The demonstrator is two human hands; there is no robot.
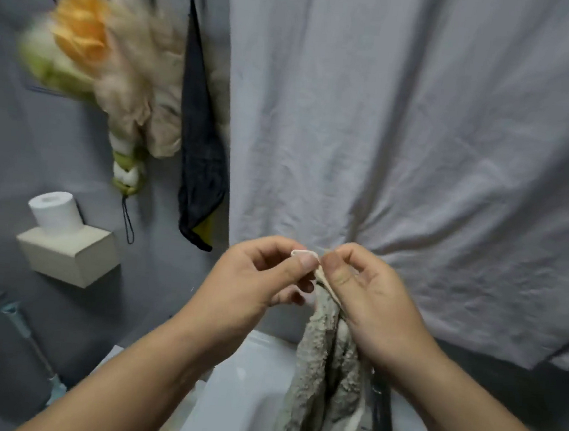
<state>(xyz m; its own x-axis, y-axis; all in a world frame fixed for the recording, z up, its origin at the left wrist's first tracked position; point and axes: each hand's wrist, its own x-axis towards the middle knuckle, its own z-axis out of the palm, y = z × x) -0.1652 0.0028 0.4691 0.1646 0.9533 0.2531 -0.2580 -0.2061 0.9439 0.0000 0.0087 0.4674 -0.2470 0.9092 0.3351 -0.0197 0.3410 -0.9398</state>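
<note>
Cloth (322, 373) is being held up over the white basin (245, 377), in front of the grey curtain (422, 124), with its shaggy length hanging down between the 2 wrists. Its small loop (304, 253) is being pinched by the left hand (257, 278), thumb against forefinger, and the top edge just beside it is being pinched by the right hand (368, 298). Both grips are pressing tight on the fabric, the thumbs nearly touching. The loop is probably being opened for hanging. If it is being pulled apart too hard, its stitching could be torn. If either pinch is being slackened, the cloth could be dragged down into the basin by its own weight.
</note>
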